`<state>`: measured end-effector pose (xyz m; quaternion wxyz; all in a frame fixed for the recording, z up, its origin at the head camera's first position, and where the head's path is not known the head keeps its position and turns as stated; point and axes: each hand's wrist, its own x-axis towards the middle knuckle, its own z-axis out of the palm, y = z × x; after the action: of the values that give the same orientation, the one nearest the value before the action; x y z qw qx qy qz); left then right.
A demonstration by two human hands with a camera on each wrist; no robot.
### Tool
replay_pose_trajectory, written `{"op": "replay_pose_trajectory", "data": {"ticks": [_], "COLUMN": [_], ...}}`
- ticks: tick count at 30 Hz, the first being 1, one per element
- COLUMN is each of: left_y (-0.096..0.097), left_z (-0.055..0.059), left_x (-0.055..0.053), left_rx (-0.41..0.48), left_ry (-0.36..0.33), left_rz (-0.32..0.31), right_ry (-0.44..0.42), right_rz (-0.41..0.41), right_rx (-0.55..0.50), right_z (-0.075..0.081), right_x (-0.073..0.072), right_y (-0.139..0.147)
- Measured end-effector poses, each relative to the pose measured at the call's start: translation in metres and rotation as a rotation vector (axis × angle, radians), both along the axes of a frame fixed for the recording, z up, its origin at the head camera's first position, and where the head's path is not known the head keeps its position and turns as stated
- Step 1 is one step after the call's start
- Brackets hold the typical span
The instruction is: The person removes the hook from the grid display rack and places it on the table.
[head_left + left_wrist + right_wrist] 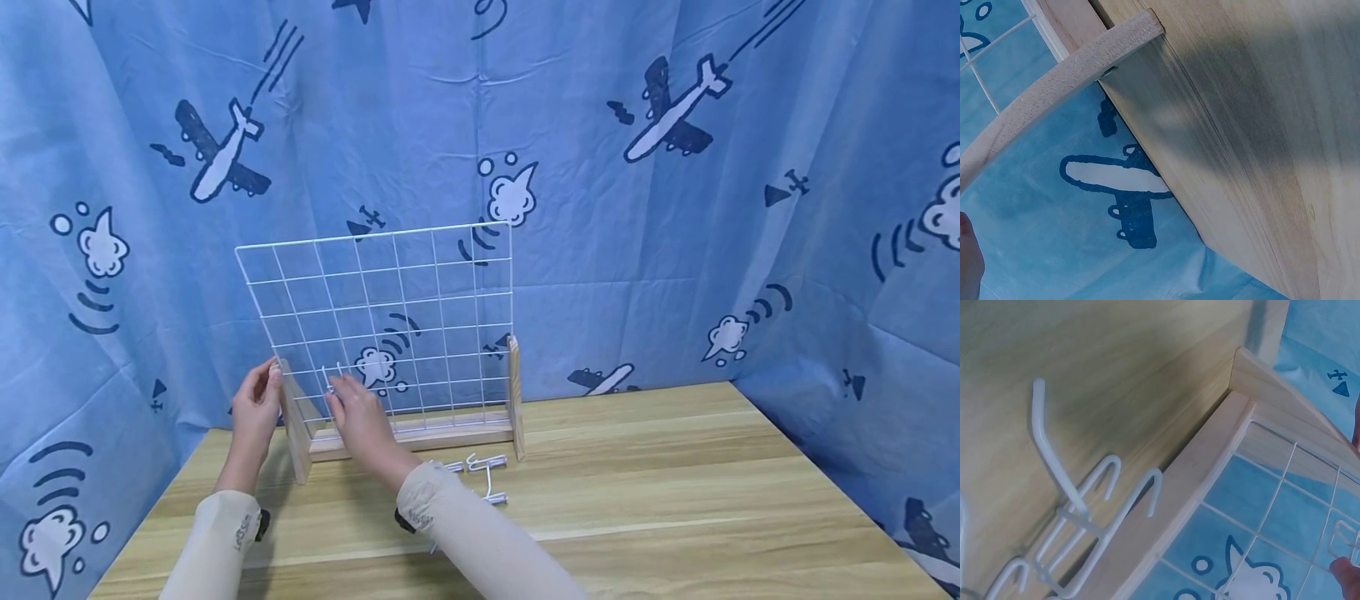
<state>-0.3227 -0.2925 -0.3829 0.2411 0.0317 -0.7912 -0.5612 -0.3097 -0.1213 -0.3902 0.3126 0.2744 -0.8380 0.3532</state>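
Note:
A white wire grid panel [401,312] stands in a wooden stand [453,433] on the table. My left hand [253,410] grips the top of the stand's left upright [296,433]; in the left wrist view only a fingertip [969,265] shows at the lower left edge. With my right hand [365,422] I pinch a small white wire hook [325,377] against the lower left part of the grid. The right wrist view shows my thumb [1347,575] by that hook. Much of the hook is hidden by the fingers.
More white wire hooks [488,479] lie on the wooden table [637,500] in front of the stand, partly behind my right forearm. A blue curtain [577,275] with airplanes hangs behind and around the table.

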Motion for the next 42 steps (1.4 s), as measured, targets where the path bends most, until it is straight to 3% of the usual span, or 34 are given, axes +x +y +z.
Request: {"op": "replay_pose_trajectory", "data": {"ticks": [17, 26, 33, 42], "left_y": [0.002, 0.001, 0.002, 0.002], "left_z": [0.001, 0.0, 0.0, 0.001], "left_x": [0.001, -0.001, 0.001, 0.001], "left_rx": [0.002, -0.002, 0.005, 0.01], "left_ry": [0.002, 0.047, 0.028, 0.004], "left_rz": [0.007, 0.015, -0.008, 0.006], "right_ry": [0.018, 0.171, 0.158, 0.151], "right_rz": [0.035, 0.027, 0.041, 0.074], "right_rx": [-0.029, -0.081, -0.07, -0.051], "right_z": [0.01, 0.009, 0.011, 0.017], "right_x": [-0.002, -0.01, -0.008, -0.002], "right_y": [0.005, 0.006, 0.012, 0.023]}}
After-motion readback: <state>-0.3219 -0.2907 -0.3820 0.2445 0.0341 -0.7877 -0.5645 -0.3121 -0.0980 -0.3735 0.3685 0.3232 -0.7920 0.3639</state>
